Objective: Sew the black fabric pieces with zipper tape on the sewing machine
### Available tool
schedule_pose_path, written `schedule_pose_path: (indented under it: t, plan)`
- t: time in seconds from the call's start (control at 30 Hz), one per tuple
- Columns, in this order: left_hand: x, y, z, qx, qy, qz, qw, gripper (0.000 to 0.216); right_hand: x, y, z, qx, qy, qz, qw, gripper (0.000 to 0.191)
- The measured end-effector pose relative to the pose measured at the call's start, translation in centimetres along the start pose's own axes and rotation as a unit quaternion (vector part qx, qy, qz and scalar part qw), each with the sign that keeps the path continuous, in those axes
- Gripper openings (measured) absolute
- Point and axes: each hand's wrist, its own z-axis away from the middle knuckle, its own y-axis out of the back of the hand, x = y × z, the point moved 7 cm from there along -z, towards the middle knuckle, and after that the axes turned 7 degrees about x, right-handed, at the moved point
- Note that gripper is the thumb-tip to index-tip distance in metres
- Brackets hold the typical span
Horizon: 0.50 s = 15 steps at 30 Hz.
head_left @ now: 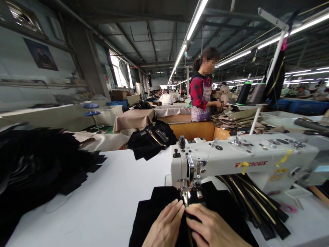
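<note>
Black fabric lies under the needle and presser foot of a white sewing machine. A dark zipper strip with a gold line runs over the fabric towards the presser foot. My left hand rests flat on the fabric just left of the strip, its fingers stretched out and close to the foot. On the other side, my right hand has bent fingers closed against the strip's edge. The thumbs are mostly hidden.
Black fabric pieces are heaped at the left of the white table. Gold-lined zipper strips lie under the machine arm. A black piece with a zipper sits at the table's far edge. Behind, a co-worker stands by stacked brown pieces.
</note>
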Motion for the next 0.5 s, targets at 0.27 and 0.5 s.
schedule_pose_path:
  t: [0.27, 0.5]
  plan:
    - [0.1, 0.47, -0.16, 0.012, -0.006, 0.015, 1.0, 0.071, 0.07, -0.06, -0.14, 0.011, -0.008, 0.002, 1.0, 0.035]
    - [0.19, 0.54, -0.26, 0.009, -0.011, 0.0, 1.0, 0.062, -0.07, 0.26, -0.21, 0.03, -0.005, 0.003, 1.0, 0.039]
